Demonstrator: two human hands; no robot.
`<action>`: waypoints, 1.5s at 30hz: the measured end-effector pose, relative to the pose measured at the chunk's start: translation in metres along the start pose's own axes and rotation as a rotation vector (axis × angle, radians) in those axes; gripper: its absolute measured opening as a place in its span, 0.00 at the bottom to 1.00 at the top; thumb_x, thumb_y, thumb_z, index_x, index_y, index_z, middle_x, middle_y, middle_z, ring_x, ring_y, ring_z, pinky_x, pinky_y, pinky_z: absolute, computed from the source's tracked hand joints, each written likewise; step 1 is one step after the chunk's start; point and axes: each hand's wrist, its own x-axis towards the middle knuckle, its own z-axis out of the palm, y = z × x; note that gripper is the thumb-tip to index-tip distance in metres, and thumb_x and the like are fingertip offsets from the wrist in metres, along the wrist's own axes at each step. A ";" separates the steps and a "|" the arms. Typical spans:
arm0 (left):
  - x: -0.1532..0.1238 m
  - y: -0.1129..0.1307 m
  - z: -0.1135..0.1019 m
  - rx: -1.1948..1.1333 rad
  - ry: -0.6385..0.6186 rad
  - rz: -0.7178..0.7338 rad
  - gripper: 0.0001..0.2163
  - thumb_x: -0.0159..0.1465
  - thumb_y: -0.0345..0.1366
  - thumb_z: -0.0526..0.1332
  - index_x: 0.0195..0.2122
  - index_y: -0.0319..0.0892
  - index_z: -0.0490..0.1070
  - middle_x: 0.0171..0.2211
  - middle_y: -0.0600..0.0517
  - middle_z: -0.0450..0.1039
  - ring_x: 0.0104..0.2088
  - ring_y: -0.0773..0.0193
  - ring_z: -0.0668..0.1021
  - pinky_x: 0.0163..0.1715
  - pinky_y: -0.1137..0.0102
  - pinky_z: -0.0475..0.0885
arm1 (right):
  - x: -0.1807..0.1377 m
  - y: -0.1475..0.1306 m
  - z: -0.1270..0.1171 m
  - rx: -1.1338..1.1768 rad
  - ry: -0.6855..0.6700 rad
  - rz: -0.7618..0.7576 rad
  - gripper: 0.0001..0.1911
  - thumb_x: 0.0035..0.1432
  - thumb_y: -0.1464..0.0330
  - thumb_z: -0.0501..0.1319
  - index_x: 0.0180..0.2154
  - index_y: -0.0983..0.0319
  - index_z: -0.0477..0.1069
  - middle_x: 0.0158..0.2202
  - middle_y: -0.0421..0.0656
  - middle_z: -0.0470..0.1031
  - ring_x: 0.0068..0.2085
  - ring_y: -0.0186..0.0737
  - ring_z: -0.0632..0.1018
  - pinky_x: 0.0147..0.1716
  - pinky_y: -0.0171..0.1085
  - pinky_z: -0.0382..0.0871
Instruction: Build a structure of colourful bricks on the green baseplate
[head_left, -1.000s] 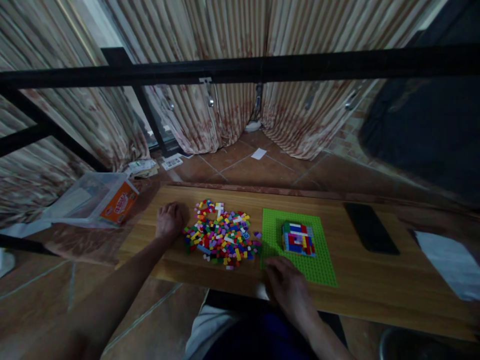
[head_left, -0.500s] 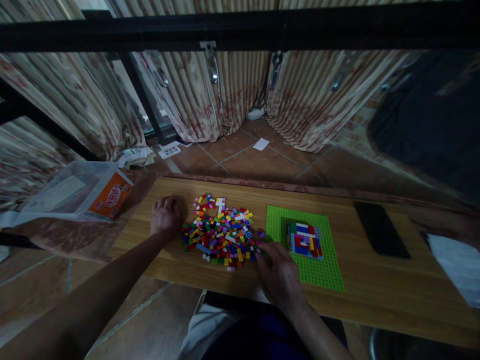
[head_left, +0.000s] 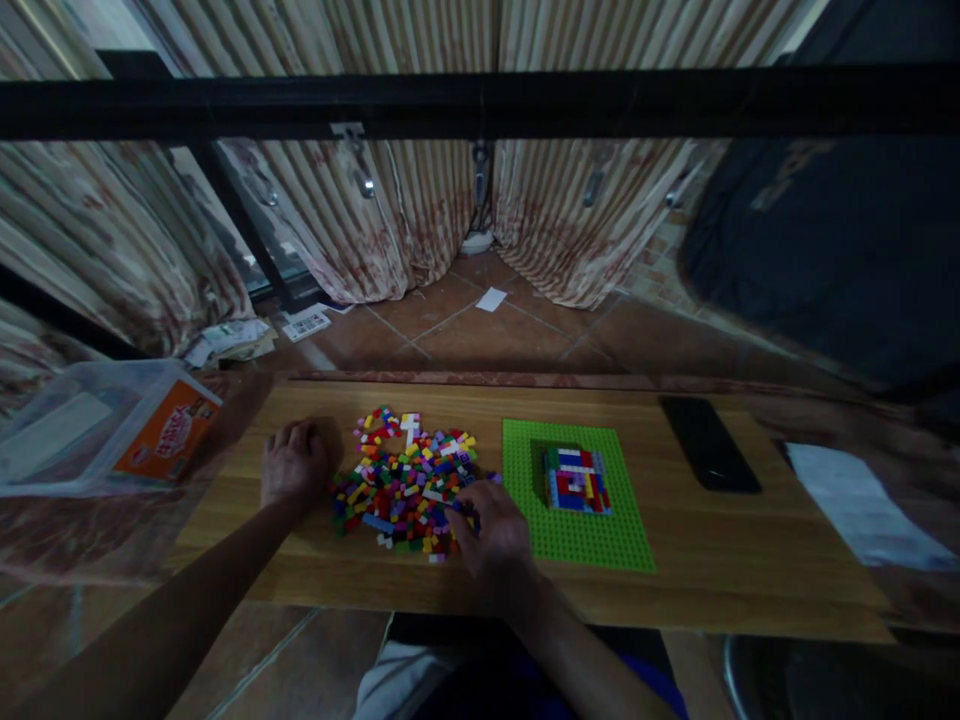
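A heap of small colourful building bricks (head_left: 409, 485) lies spread on the wooden table. Over its right edge is my right hand (head_left: 495, 530), thumb and fingers curved and a gap between them. Bricks show in that gap, and I see none clearly gripped. My left hand (head_left: 291, 462) rests on the tabletop left of the heap, fingers curled in and nothing visible in them. To the right of the heap lies a green baseplate (head_left: 577, 545). On it stands a low, roughly square brick build (head_left: 577, 480) in red, blue, white and yellow; neither hand touches it.
A black phone (head_left: 709, 445) lies on the table (head_left: 697, 560) right of the baseplate, with a white paper sheet (head_left: 862, 505) beyond it. At the left stands a clear plastic box (head_left: 67, 440) with an orange label. A dark rail (head_left: 420, 105) crosses before the curtains.
My right hand has moved slightly left over the bricks' right edge. The whole view has shifted, the table things appearing further left. My left hand stays beside the heap.
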 end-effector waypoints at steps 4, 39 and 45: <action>0.000 0.001 -0.002 0.002 0.016 0.007 0.18 0.64 0.37 0.47 0.49 0.36 0.69 0.50 0.37 0.71 0.52 0.47 0.70 0.54 0.54 0.65 | -0.005 -0.004 -0.016 0.285 -0.086 0.240 0.04 0.55 0.64 0.62 0.32 0.58 0.72 0.24 0.36 0.70 0.24 0.33 0.70 0.24 0.32 0.64; 0.002 0.004 -0.005 0.077 -0.056 -0.009 0.21 0.65 0.38 0.44 0.51 0.34 0.70 0.52 0.38 0.71 0.54 0.48 0.70 0.56 0.56 0.63 | 0.011 0.058 -0.114 -0.179 0.158 0.506 0.12 0.53 0.62 0.61 0.36 0.60 0.78 0.35 0.45 0.82 0.34 0.44 0.81 0.35 0.40 0.71; 0.002 0.004 -0.004 0.099 -0.062 -0.011 0.22 0.66 0.38 0.45 0.52 0.33 0.70 0.51 0.37 0.71 0.52 0.46 0.70 0.55 0.56 0.64 | 0.012 0.053 -0.114 -0.338 0.121 0.470 0.11 0.54 0.65 0.59 0.36 0.59 0.78 0.31 0.43 0.81 0.32 0.42 0.80 0.32 0.37 0.67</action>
